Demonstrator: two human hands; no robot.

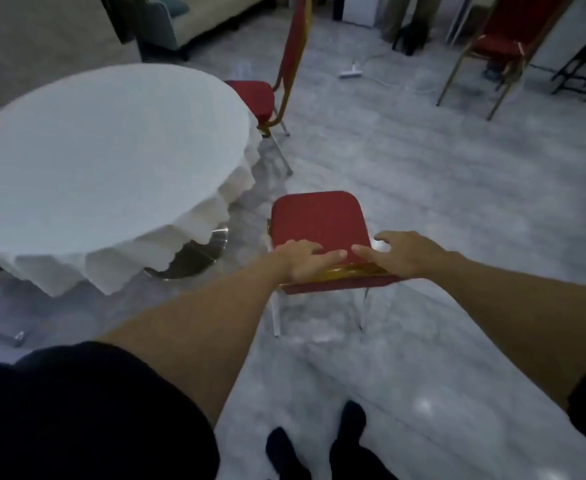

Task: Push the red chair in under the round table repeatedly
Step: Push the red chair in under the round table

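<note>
The red chair (319, 220) stood out on the grey floor (423, 188), near the round worktop (104, 143) but clear of it, its seat fully in the open to the right of the hanging white cloth (167, 251). Judging by that, this push had not been carried through: the seat had yet to go under the cloth edge, and the chair faced away from the person, not squarely toward the worktop, so it seemed to need turning left as well as pushing.

Both hands lay on top of the chair's backrest, along its gold rail. The left hand (305, 259) rested with fingers spread flat over the top edge, pointing right. The right hand (398, 252) rested likewise, fingers splayed and pointing left, the two sets of fingertips nearly meeting at the middle of the rail. Neither grip was closed round the frame; both were open, palms down on it, though the picture was blurred and the thumbs could not be made out.

Another red chair (253, 98) stood at the far side of the worktop, its seat just at the cloth edge.
</note>
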